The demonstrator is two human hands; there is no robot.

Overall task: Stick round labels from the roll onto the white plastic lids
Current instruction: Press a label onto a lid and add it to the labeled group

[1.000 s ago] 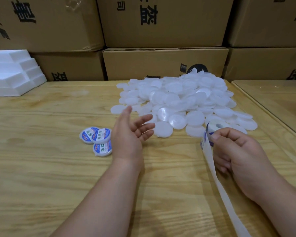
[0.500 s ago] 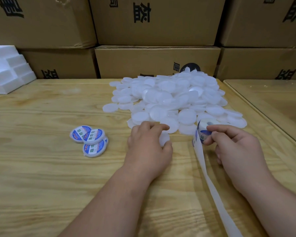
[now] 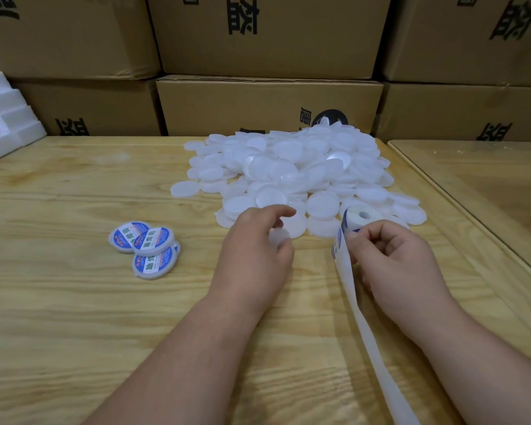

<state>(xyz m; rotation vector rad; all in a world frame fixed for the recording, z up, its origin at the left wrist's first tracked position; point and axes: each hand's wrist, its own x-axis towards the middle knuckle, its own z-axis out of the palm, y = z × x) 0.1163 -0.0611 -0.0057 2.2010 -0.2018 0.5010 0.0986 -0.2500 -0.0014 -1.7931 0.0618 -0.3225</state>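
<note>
White plastic lid [image 3: 279,237] sits pinched between the thumb and curled fingers of the left hand [image 3: 255,256], at the near edge of the lid pile [image 3: 295,176] on the wooden table [image 3: 74,302]. Right hand [image 3: 396,265] grips the label roll [image 3: 357,217], fingers curled round it, backing strip [image 3: 368,332] trailing toward the camera. Three labelled lids [image 3: 149,248] lie well apart to the left.

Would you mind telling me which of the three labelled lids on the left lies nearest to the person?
The front labelled lid, lowest in the view. The other two lie side by side behind it, and the right one overlaps its far edge.
</note>
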